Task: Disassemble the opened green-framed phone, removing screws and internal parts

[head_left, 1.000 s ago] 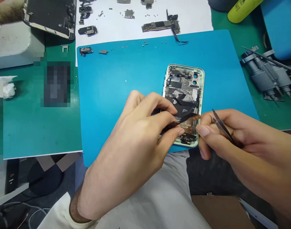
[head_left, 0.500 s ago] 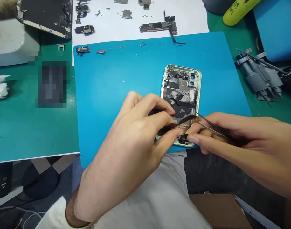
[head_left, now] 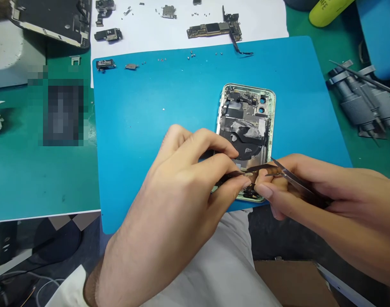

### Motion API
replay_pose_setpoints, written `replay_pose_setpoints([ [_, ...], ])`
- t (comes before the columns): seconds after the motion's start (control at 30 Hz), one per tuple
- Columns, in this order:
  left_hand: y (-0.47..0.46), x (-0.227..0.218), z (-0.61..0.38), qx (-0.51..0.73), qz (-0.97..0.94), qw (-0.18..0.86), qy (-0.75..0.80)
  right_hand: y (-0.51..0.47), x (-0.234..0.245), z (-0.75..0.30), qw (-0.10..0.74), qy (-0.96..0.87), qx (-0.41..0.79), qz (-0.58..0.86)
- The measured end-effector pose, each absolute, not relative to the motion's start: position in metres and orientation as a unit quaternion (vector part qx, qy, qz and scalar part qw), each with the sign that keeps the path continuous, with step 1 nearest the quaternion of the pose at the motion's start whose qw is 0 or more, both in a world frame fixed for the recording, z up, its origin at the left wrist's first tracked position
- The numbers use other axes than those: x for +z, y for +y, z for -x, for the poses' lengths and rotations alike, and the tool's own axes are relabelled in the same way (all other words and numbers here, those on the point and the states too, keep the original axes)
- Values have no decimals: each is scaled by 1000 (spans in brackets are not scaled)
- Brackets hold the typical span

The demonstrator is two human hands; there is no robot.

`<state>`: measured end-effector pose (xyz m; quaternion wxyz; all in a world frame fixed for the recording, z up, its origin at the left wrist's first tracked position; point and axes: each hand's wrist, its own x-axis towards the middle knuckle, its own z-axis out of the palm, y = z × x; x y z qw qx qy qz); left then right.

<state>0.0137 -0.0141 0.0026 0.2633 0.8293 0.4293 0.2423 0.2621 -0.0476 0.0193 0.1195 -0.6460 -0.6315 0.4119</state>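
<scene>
A light-green phone housing (head_left: 237, 110) lies on the blue mat (head_left: 143, 140), its inner side facing up. Over its lower end, my left hand (head_left: 185, 183) pinches a thin dark flex cable (head_left: 260, 168) between thumb and forefinger. That cable stretches to the right, where its brownish end meets the fingers of my right hand (head_left: 310, 187). Metal tweezers (head_left: 292, 179) rest in the right hand, their tips pointing up and left beside the cable end. Whether those tips grip the cable is hard to make out. My fingers partly hide the housing's lower left.
A logic board (head_left: 212, 29) and several small parts sit on white paper (head_left: 143, 34) behind the mat. Tiny screws (head_left: 191, 55) dot the mat's far edge. Grey screwdrivers (head_left: 357, 98) lie at right, a phone screen (head_left: 50, 19) at upper left.
My right hand has shifted slightly right and down with the tweezers, whose arms look closer together. The cable's right end has moved right too. The whole view has shifted a little.
</scene>
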Motion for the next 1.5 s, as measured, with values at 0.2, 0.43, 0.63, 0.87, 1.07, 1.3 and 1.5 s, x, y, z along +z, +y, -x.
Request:
replay_pose_setpoints([
  [0.2, -17, 6, -16, 247, -814, 271, 450, -48, 14, -264, 142, -657, 395, 626],
  [0.43, -17, 6, -17, 255, -817, 267, 443, -44, 16, -261, 160, -667, 409, 602],
  [0.63, -16, 4, -17, 265, -821, 262, 432, -41, 18, -259, 176, -669, 419, 588],
  [0.87, -14, 5, -17, 280, -814, 277, 426, -44, 16, -262, 182, -668, 407, 595],
  [1.07, -15, 6, -19, 277, -816, 259, 437, -43, 16, -260, 180, -656, 419, 602],
  [1.3, -14, 8, -20, 269, -809, 272, 447, -41, 16, -258, 183, -640, 437, 605],
  [1.5, -13, 10, -20, 262, -807, 278, 450, -41, 14, -264, 168, -602, 480, 616],
])
